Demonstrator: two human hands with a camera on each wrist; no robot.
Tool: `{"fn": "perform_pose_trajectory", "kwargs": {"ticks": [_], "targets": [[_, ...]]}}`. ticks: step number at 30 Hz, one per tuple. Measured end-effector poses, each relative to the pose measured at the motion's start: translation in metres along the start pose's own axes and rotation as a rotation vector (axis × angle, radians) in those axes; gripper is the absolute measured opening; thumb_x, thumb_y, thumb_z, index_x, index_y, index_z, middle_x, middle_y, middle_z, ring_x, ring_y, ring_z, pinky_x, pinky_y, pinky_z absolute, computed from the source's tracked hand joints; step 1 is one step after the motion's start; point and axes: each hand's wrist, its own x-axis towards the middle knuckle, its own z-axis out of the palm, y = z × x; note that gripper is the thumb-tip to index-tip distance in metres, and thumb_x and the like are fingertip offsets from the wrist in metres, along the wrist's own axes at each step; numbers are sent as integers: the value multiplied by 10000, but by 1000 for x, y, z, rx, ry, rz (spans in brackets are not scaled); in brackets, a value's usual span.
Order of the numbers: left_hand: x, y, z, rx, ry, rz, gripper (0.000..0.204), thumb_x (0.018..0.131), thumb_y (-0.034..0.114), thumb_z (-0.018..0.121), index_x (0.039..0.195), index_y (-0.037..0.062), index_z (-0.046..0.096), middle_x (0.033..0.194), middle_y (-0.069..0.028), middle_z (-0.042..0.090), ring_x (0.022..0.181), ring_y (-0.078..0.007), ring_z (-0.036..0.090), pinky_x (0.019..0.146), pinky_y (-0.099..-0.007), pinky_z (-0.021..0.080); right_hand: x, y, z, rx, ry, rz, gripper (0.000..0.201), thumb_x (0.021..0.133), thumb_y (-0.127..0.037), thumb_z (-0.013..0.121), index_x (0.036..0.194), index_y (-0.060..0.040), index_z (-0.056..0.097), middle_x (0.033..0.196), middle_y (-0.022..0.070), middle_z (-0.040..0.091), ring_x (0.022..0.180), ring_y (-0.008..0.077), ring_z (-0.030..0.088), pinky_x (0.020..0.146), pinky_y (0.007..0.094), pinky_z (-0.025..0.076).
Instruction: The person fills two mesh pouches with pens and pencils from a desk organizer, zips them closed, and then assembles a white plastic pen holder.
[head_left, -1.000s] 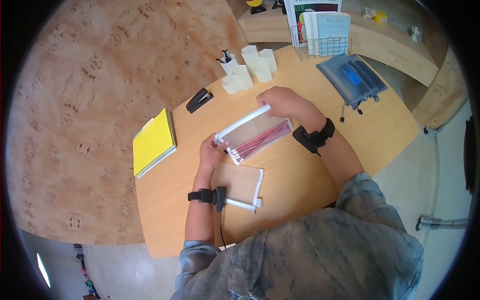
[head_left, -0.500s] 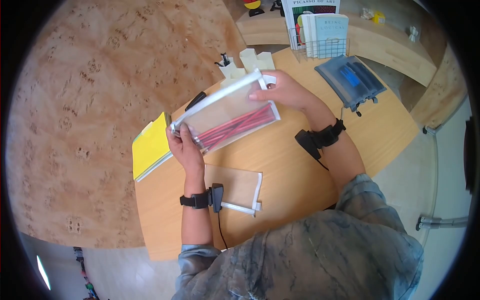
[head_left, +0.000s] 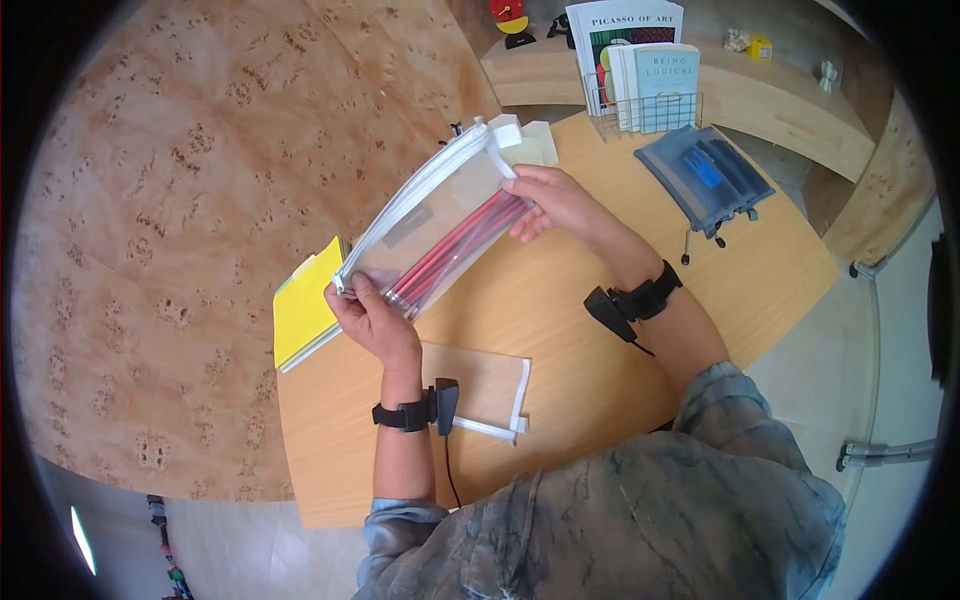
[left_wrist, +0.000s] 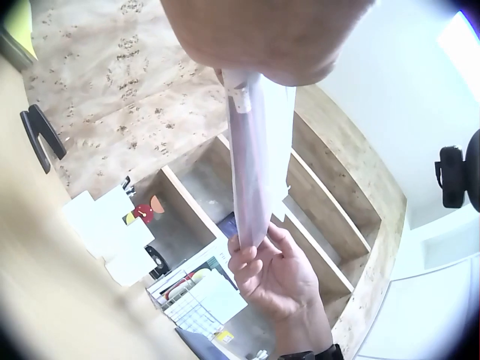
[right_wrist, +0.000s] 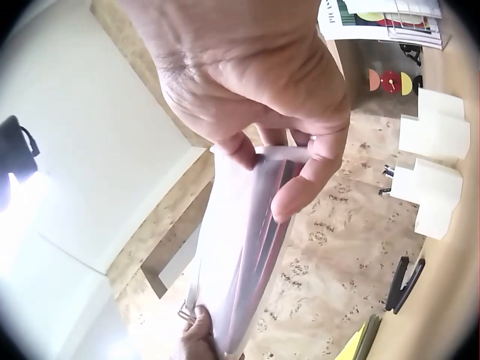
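Observation:
A clear zip pouch (head_left: pixel 425 222) with a white zipper edge is held up over the table, its right end tilted away from the body. Several red and dark pencils (head_left: pixel 455 245) lie along its lower side. At the near left corner, by the zipper end, my left hand (head_left: pixel 378 325) pinches the pouch with the thumb on top. My right hand (head_left: pixel 562 203) grips the opposite short edge between thumb and fingers, as the right wrist view also shows. Below, another clear pouch (head_left: pixel 480 382) with white edging lies flat on the table, near my left wrist.
A yellow folder (head_left: pixel 305 300) lies on a stack at the table's left edge. Behind the raised pouch stand white faceted holders (right_wrist: pixel 431 191) and a black stapler (right_wrist: pixel 405 285). Farther right are a dark mesh pouch (head_left: pixel 690 170) and a wire basket (head_left: pixel 655 112) of books.
The pencil pouch has risen off the table toward the camera and swung left, tilting more steeply. My right hand has shifted from the zipper corner down to the pouch's short edge.

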Motion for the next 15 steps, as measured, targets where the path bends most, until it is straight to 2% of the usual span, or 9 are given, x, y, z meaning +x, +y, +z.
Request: {"fn": "perform_pose_trajectory", "kwargs": {"ticks": [2, 6, 12, 15], "targets": [[-5, 6, 5, 6, 2, 7, 93, 977, 130, 446, 1015, 45, 455, 782, -17, 514, 712, -87, 494, 665, -228, 417, 7, 10, -4, -2, -17, -36, 302, 927, -258, 490, 1088, -12, 556, 969, 100, 608, 666, 172, 633, 599, 266, 531], [-5, 4, 3, 27, -2, 56, 101, 979, 153, 447, 968, 53, 452, 786, -28, 543, 689, -85, 522, 659, -244, 459, 12, 20, -4, 57, -63, -181, 266, 953, -203, 473, 1135, -24, 551, 958, 98, 609, 655, 149, 598, 616, 276, 525], [8, 1, -5, -79, 22, -68, 107, 977, 155, 455, 942, 54, 461, 783, -31, 548, 682, -91, 536, 620, -242, 462, -2, -3, -9, -153, -213, -153, 296, 939, -213, 517, 1127, 15, 528, 957, 108, 606, 777, 166, 649, 656, 267, 533], [7, -6, -7, -73, 34, -91, 113, 974, 157, 464, 928, 54, 467, 787, -32, 551, 682, -91, 537, 613, -241, 461, 1, 4, -9, -91, -214, -136, 292, 949, -205, 509, 1176, -23, 529, 1038, 97, 622, 876, 184, 649, 732, 280, 533]]}}
